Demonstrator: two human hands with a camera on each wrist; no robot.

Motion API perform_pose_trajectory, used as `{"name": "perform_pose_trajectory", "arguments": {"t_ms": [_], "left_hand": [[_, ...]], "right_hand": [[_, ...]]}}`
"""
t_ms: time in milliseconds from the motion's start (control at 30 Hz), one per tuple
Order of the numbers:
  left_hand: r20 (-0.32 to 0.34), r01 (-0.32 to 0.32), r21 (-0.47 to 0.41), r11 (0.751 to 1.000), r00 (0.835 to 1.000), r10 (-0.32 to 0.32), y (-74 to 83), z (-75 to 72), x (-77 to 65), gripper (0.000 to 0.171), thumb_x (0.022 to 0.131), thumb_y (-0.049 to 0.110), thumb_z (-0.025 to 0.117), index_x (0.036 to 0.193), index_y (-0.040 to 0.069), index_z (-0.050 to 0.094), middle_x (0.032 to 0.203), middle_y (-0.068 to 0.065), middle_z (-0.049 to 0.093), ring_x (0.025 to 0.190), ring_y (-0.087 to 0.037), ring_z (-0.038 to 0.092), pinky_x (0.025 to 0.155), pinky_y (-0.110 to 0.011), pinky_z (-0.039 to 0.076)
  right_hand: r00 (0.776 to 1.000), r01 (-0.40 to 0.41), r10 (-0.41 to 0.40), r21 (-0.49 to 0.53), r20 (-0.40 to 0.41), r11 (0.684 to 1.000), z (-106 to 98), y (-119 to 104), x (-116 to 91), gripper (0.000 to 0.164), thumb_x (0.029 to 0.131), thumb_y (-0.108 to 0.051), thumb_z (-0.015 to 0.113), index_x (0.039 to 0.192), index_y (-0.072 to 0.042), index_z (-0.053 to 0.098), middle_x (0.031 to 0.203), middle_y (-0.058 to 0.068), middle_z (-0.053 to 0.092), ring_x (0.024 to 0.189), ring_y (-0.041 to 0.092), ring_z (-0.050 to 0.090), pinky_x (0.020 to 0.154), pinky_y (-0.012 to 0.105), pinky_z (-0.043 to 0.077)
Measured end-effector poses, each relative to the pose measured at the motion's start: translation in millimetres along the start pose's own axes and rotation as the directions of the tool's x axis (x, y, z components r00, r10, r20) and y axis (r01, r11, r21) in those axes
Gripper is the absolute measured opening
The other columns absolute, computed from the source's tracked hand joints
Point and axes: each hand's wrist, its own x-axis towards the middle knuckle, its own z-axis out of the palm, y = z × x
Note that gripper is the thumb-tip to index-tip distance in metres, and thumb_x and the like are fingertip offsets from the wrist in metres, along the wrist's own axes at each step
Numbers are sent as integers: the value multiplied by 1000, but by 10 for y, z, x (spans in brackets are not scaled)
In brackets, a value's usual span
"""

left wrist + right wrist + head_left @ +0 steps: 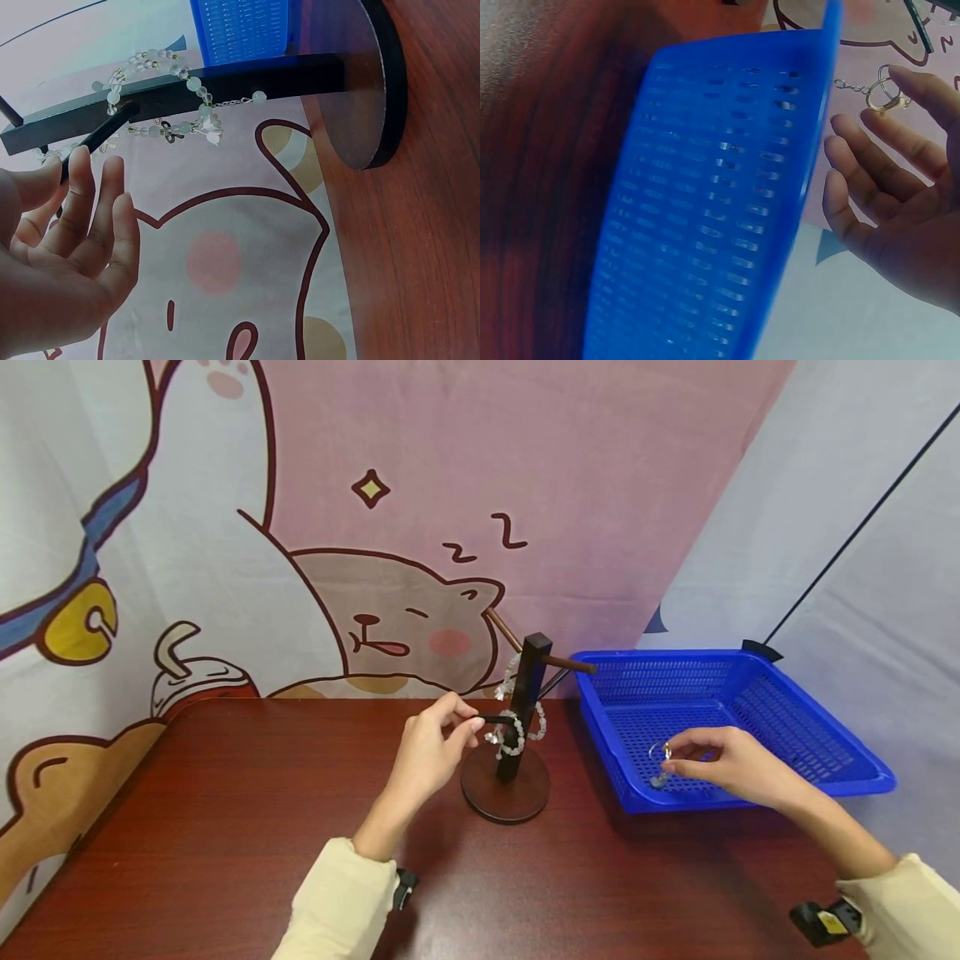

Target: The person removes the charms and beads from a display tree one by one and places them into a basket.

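Note:
A dark wooden stand (528,693) with a round base (506,797) and several pegs stands on the table. Its front peg (491,719) is pinched near the tip by my left hand (431,747). A pale beaded bracelet (519,735) with a white flower charm hangs round that peg; the left wrist view shows the bracelet (195,84) close up. More beaded bracelets (542,722) hang on other pegs. Over the basket's near left part, my right hand (723,760) pinches a keychain by its metal rings (885,94); a short chain and a pale charm (658,781) dangle from it.
A blue plastic basket (611,760) with perforated walls sits on the right of the reddish-brown table (225,827), close beside the stand. One brown peg (570,664) juts toward the basket's rim. Behind the table hangs a cartoon-print cloth (600,485).

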Motion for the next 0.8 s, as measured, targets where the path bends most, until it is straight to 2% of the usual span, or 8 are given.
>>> {"name": "perform_pose_trajectory", "arguments": {"t_ms": [367, 533, 800], "left_hand": [[2, 3, -3, 1000, 1000, -3, -4, 4, 11, 5, 85, 8, 63, 82, 7, 60, 60, 1, 61, 56, -10, 57, 53, -26, 40], [3, 5, -6, 1000, 1000, -5, -6, 5, 11, 5, 85, 7, 63, 82, 7, 60, 60, 1, 61, 56, -10, 57, 52, -26, 40], [3, 0, -2, 1000, 1000, 0, -10, 3, 13, 5, 85, 7, 63, 82, 7, 60, 59, 1, 61, 56, -10, 57, 52, -26, 38]], "right_hand": [[999, -43, 43, -3, 23, 999, 10, -15, 12, 13, 83, -16, 67, 94, -9, 66, 82, -5, 66, 72, 5, 59, 60, 24, 47], [999, -39, 40, -36, 14, 999, -33, -53, 52, 13, 83, -16, 67, 95, -11, 66, 83, -7, 65, 74, 4, 59, 61, 24, 46], [996, -66, 69, -60, 51, 996, -150, -184, 152, 16, 87, -20, 63, 99, -11, 66, 88, -4, 65, 77, 6, 58, 62, 25, 46]]}}
